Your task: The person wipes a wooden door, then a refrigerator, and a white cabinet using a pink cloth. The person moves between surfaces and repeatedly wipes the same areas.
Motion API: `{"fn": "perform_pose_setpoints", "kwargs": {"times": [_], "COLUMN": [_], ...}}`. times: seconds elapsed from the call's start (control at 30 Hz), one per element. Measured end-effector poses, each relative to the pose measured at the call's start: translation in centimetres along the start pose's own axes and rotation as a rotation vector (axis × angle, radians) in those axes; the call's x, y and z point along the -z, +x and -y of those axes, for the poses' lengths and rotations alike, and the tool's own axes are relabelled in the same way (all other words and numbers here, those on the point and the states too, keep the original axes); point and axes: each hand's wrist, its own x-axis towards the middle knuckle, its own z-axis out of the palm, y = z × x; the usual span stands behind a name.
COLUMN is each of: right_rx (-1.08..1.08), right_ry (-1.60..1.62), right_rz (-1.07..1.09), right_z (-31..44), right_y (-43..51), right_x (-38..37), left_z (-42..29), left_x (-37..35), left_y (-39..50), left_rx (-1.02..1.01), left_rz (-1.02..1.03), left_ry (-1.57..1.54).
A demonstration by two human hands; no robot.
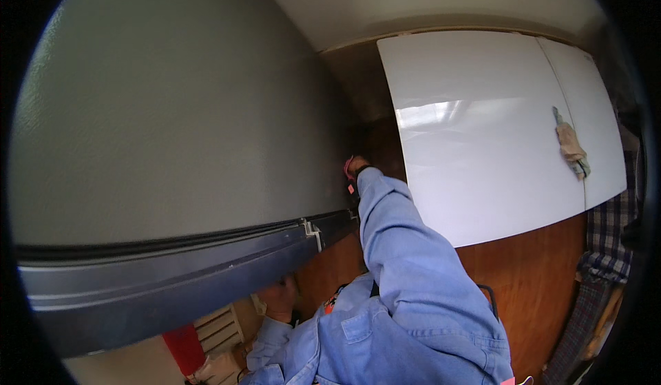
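Observation:
A large grey refrigerator (181, 116) fills the left of the head view, its dark door edge (170, 276) running across below the side panel. My right hand (357, 164) reaches down into the shadowed gap between the refrigerator's side and a white appliance (496, 142); a pink band is round the wrist, and the fingers are hidden. Near the underside of the door's edge is my left hand (279, 297), partly covered by the door; whether it grips anything cannot be told. Both arms wear light blue denim sleeves.
A cloth-wrapped handle (572, 147) sits on the white appliance's front. Reddish-brown wooden floor (521, 276) runs beneath. Checked fabric (609, 230) hangs at the right. A red object (185, 350) and a slatted light-coloured item (217, 331) lie at the lower left.

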Motion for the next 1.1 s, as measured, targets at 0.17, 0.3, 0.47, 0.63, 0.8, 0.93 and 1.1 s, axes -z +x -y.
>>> {"fn": "perform_pose_setpoints", "kwargs": {"times": [0.17, 0.3, 0.47, 0.63, 0.8, 0.93, 1.1], "right_rx": [0.265, 0.446, 1.167, 1.527, 0.843, 0.913, 1.777], "right_ry": [-0.287, 0.112, 0.66, 0.346, 0.696, 0.695, 0.468], "right_rz": [-0.05, -0.246, -0.647, -0.975, -0.551, -0.632, -0.84], "right_z": [1.5, 12.7, 28.8, 32.9, 29.5, 30.9, 38.7], "right_y": [-3.4, -11.7, -30.2, -40.2, -36.3, -38.1, -49.7], "right_x": [3.6, 17.1, 31.6, 31.9, 27.4, 28.5, 34.1], "left_z": [-0.6, -1.2, -1.5, -1.7, -0.9, 0.1, 0.2], "left_x": [0.6, 2.0, 3.4, 5.1, 7.1, 7.7, 7.1], "left_y": [1.3, 2.3, 2.3, 2.1, 3.9, 5.7, 6.4], "left_rx": [-0.12, -0.215, -0.229, -0.209, -0.187, -0.196, -0.242], "left_rz": [-0.144, -0.211, -0.17, -0.236, -0.439, -0.465, -0.521], "left_ry": [-0.041, -0.102, -0.177, -0.316, -0.282, -0.237, -0.187]}}
